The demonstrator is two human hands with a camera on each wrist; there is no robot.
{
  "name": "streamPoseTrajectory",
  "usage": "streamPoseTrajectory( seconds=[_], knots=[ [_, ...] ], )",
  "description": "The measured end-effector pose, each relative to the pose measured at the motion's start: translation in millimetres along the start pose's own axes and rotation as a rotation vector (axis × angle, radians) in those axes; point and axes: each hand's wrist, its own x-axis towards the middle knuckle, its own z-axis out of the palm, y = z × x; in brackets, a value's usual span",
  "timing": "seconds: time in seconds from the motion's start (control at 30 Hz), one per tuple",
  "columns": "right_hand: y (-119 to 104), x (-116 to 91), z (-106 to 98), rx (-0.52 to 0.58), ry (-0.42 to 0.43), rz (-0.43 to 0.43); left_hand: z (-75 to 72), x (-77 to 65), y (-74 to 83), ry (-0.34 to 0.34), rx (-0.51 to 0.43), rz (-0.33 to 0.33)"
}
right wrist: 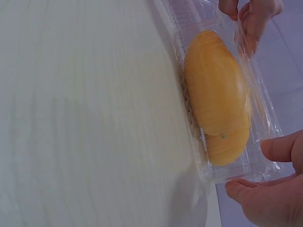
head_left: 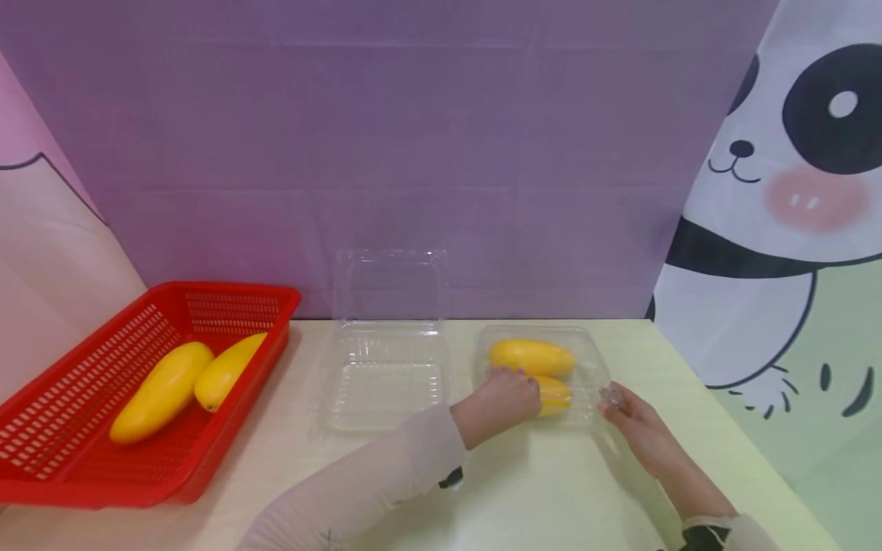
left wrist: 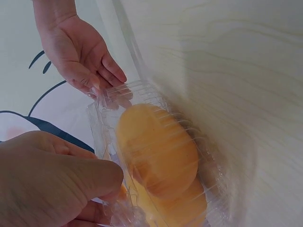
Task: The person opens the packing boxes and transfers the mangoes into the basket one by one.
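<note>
A see-through plastic clamshell box [head_left: 592, 348] holds two yellow mangoes [head_left: 530, 357], one behind the other, with its lid over them. My left hand [head_left: 505, 402] reaches across the front left part of the box and pinches the lid edge between thumb and fingers. At the right front corner, my right hand [head_left: 637, 425] grips the rim. The right wrist view shows that hand's thumb [right wrist: 279, 147] on the lid side and its fingers at the lower edge. Part of the nearer mango [head_left: 553, 398] is hidden by the left hand.
To the left of this box stands a second see-through clamshell [head_left: 389, 394], its lid [head_left: 391, 287] raised against the purple backdrop [head_left: 413, 138]. A red plastic basket [head_left: 223, 288] at the far left holds two more yellow mangoes [head_left: 163, 394]. A panda-printed sheet [head_left: 744, 321] borders the table's right side.
</note>
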Motion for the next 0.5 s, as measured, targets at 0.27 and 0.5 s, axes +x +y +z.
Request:
streamPoseTrajectory(
  seconds=[0.27,0.5],
  knots=[
    [0.2,0.4,1.1,0.003,0.005,-0.012,-2.2,-2.9,-0.6,-0.002,0.045,0.011],
    [2.7,-0.1,1.9,0.024,0.02,-0.036,-13.2,1.4,-6.2,-0.037,-0.065,-0.022]
  ],
)
